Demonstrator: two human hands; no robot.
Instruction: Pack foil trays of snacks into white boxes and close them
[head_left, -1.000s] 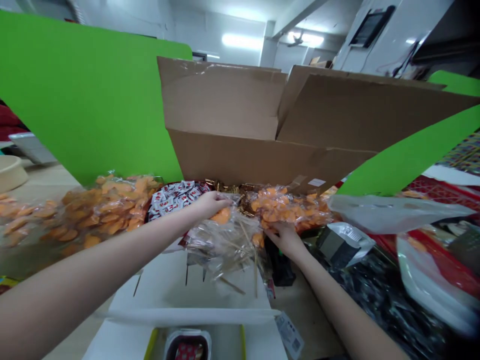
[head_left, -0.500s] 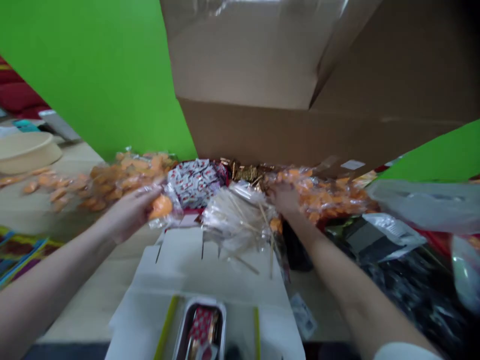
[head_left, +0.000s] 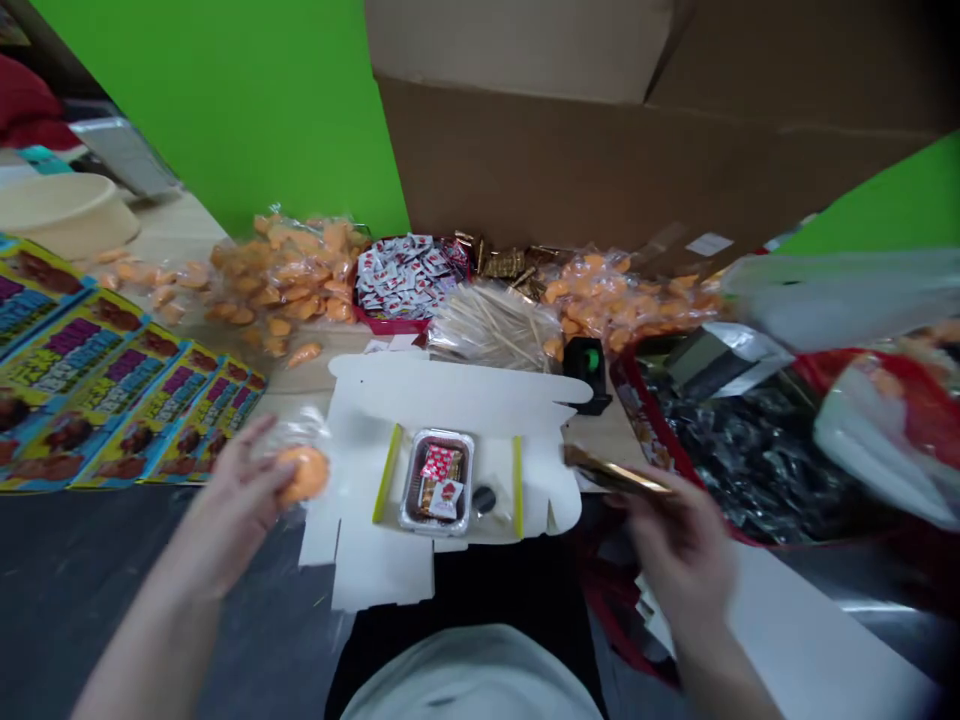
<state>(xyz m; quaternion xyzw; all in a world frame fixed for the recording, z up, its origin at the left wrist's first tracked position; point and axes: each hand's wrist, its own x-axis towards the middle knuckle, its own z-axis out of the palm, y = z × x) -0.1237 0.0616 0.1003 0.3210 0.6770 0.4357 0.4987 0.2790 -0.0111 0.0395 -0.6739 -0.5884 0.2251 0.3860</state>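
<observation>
My left hand (head_left: pixel 234 505) pinches a clear plastic bag with an orange, rounded piece (head_left: pixel 304 474) in it, just left of the opened white box (head_left: pixel 457 393). To the right of that box, my right hand (head_left: pixel 684 550) grips a thin gold-brown foil packet (head_left: pixel 613 468), somewhat blurred. Inside the box lies a foil tray (head_left: pixel 406 510) under a clear cover or film. It holds a red dotted packet (head_left: pixel 437 461), a white sachet (head_left: pixel 445 500) and gold-wrapped pieces. A small dark round thing (head_left: pixel 484 499) sits beside the tray.
Behind the box are a red basket (head_left: pixel 396 326) of white sachets, bagged wooden sticks (head_left: pixel 491 325), gold packets (head_left: pixel 504 264) and orange bagged pieces (head_left: pixel 292 265) on both sides. Printed boxes (head_left: pixel 135 400) line the left. At right stands a red bin (head_left: pixel 652 420) of black plastic packets.
Both hands have drawn back from the piles toward me, to either side of the box. The right hand now shows a gold foil packet; the left still holds the orange piece. The view has tilted down.
</observation>
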